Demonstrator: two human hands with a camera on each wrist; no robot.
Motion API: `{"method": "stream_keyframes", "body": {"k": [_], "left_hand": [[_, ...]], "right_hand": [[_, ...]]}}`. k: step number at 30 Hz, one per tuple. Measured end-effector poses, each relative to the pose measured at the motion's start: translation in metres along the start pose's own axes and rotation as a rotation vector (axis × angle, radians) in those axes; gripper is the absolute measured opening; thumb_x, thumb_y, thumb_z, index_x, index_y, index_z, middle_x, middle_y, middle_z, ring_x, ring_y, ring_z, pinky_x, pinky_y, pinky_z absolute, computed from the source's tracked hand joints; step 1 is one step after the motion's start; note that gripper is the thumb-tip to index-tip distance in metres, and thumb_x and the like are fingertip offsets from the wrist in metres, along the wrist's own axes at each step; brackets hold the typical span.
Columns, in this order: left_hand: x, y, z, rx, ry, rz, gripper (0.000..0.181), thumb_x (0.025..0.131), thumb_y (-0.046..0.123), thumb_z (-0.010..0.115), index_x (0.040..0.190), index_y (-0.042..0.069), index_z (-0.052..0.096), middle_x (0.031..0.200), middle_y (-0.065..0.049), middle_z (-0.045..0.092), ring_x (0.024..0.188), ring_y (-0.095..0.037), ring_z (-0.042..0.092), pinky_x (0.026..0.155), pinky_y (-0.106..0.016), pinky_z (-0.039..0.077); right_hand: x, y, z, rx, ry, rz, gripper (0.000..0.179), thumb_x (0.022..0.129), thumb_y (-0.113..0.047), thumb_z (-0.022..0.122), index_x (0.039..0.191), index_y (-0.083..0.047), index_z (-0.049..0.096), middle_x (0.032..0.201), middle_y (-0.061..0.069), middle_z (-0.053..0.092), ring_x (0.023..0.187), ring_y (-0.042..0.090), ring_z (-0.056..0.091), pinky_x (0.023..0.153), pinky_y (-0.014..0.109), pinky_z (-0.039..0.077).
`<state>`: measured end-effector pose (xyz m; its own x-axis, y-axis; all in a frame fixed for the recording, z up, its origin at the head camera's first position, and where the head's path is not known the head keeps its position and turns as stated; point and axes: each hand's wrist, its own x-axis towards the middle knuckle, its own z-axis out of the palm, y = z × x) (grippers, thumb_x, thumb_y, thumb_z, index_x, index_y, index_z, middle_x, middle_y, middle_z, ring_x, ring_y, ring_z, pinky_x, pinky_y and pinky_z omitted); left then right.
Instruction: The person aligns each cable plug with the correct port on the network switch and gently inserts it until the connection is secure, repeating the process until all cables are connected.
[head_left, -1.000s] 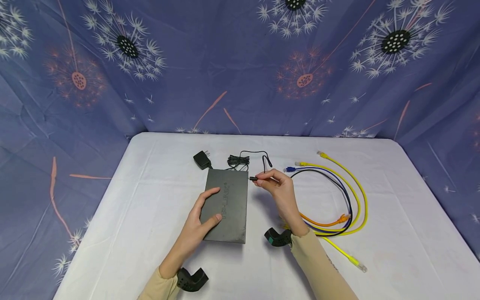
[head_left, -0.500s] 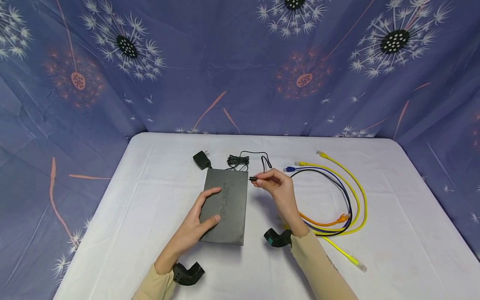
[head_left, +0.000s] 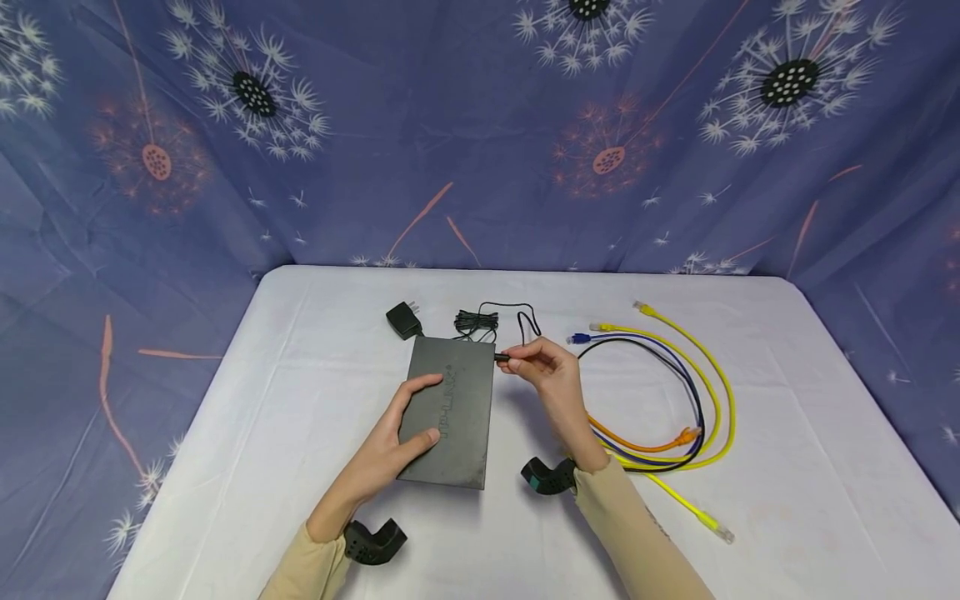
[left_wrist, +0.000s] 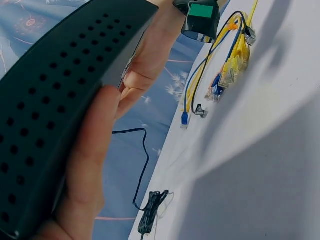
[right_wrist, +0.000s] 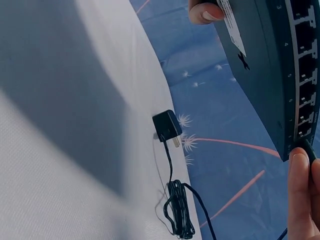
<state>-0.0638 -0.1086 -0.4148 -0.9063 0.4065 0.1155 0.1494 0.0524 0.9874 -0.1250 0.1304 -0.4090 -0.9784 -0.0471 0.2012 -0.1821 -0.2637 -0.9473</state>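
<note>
My left hand (head_left: 378,446) grips a black network switch (head_left: 465,417) and holds it above the white table. Thumb and fingertips lie on its top; in the right wrist view a fingertip (right_wrist: 206,14) shows on the labelled underside. A row of ports (right_wrist: 306,70) runs along its right edge. My right hand (head_left: 553,379) pinches the black power plug (head_left: 502,357) at the far end of that edge. The plug meets the switch beside the last port; how deep it sits I cannot tell. Its thin cord leads back to a tied cord bundle (head_left: 476,321).
A black power adapter (head_left: 404,320) with its prongs lies behind the switch. To the right, several network cables (head_left: 697,400) in yellow, blue, black and orange lie in loops. One yellow connector (head_left: 716,529) points to the front right. A patterned blue curtain (head_left: 480,133) hangs behind the table.
The switch has shifted slightly left with my left hand. My right hand has moved a little left, bringing the plug up against the switch's edge, where a metal tip showed before.
</note>
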Motion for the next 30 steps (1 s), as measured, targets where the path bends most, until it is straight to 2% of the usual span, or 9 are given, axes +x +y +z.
{"method": "stream_keyframes", "body": {"k": [10, 18, 26, 30], "left_hand": [[-0.0011, -0.0016, 0.0001, -0.003, 0.010, -0.007, 0.061, 0.092, 0.009, 0.061, 0.145, 0.025, 0.035, 0.152, -0.001, 0.024, 0.142, -0.022, 0.007, 0.106, -0.059, 0.006], [-0.0009, -0.0049, 0.0037, -0.022, 0.068, 0.010, 0.060, 0.091, 0.008, 0.062, 0.144, 0.024, 0.039, 0.151, 0.000, 0.029, 0.141, -0.022, 0.014, 0.106, -0.057, 0.010], [-0.0007, -0.0069, 0.0064, -0.024, 0.098, -0.001, 0.061, 0.090, 0.010, 0.064, 0.144, 0.025, 0.040, 0.152, 0.000, 0.029, 0.140, -0.024, 0.017, 0.105, -0.057, 0.012], [-0.0007, -0.0079, 0.0071, -0.021, 0.105, 0.002, 0.061, 0.090, 0.010, 0.064, 0.144, 0.025, 0.041, 0.151, 0.000, 0.030, 0.140, -0.023, 0.018, 0.105, -0.057, 0.012]], "right_hand": [[0.0003, 0.0010, 0.0004, 0.008, -0.007, 0.006, 0.015, 0.084, 0.017, 0.060, 0.096, 0.023, 0.054, 0.091, 0.016, 0.067, 0.079, 0.021, 0.069, 0.075, 0.034, 0.054], [0.0015, 0.0014, -0.0010, -0.035, -0.020, 0.047, 0.014, 0.085, 0.016, 0.059, 0.098, 0.020, 0.056, 0.094, 0.020, 0.065, 0.081, 0.022, 0.068, 0.078, 0.036, 0.053], [0.0003, 0.0018, -0.0039, -0.012, -0.033, 0.073, 0.018, 0.087, 0.013, 0.059, 0.102, 0.022, 0.055, 0.095, 0.020, 0.065, 0.083, 0.024, 0.068, 0.080, 0.041, 0.052], [-0.0013, 0.0017, -0.0066, -0.002, -0.043, 0.078, 0.019, 0.088, 0.010, 0.059, 0.104, 0.020, 0.056, 0.097, 0.020, 0.066, 0.086, 0.026, 0.068, 0.081, 0.041, 0.052]]}}
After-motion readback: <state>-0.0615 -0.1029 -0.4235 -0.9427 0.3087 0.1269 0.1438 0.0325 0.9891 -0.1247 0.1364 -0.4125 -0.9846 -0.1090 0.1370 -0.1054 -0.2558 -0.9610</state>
